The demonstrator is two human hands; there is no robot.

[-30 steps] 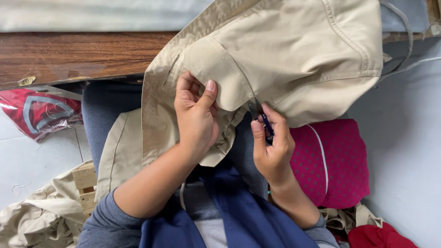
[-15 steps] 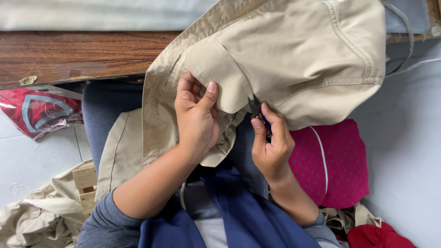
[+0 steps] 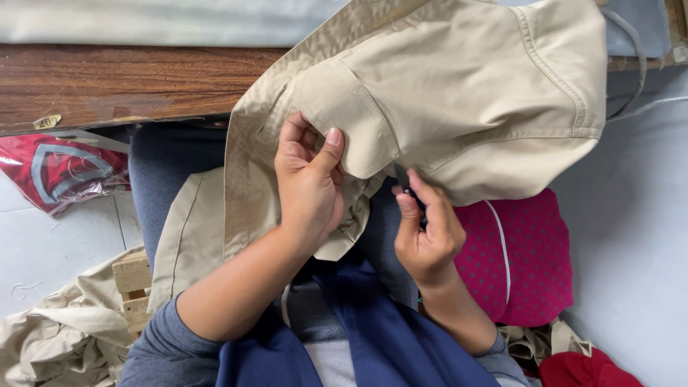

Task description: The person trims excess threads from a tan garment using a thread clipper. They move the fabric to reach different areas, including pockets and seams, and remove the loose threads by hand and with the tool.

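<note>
- One beige garment (image 3: 459, 93) fills the upper centre, draped from the wooden table (image 3: 107, 82).
- Left hand (image 3: 309, 188) pinches its flap.
- Right hand (image 3: 426, 233), closed around one small dark tool (image 3: 403, 176), sits centre-right.
- One magenta cloth (image 3: 530, 258) lies lower right.

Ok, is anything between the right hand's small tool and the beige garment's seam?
Nothing visible. The right hand holds a small dark tool whose tip is right at the edge of the beige garment. The left hand pinches the pocket flap beside it, clear of the tool.
</note>
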